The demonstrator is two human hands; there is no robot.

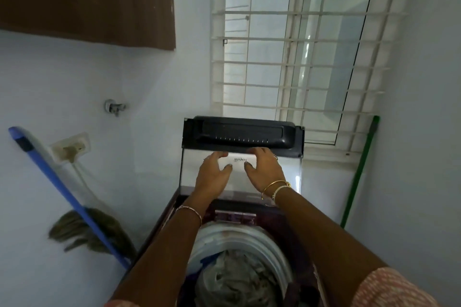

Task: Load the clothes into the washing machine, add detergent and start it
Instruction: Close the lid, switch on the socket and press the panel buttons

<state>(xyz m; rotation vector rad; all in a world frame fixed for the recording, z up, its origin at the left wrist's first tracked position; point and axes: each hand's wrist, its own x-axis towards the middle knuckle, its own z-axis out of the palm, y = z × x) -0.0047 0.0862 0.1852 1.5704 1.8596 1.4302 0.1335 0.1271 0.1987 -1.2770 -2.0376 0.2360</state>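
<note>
A top-loading washing machine (296, 234) stands below me with its glass lid (192, 172) raised upright, dark handle section (242, 133) at the top. Grey and pale clothes (237, 276) fill the white drum (249, 237). My left hand (214, 172) and my right hand (264, 167) both reach up to the lid's upper part, fingers curled over the white branded strip (238, 163) just under the dark handle, thumbs in front of the glass. No detergent is in view.
A blue-handled mop (64, 194) leans on the left wall beside the machine. A green pole (359, 174) leans at the right by the barred window (294, 57). A wall tap (114, 106) and a socket (71, 148) sit on the left wall.
</note>
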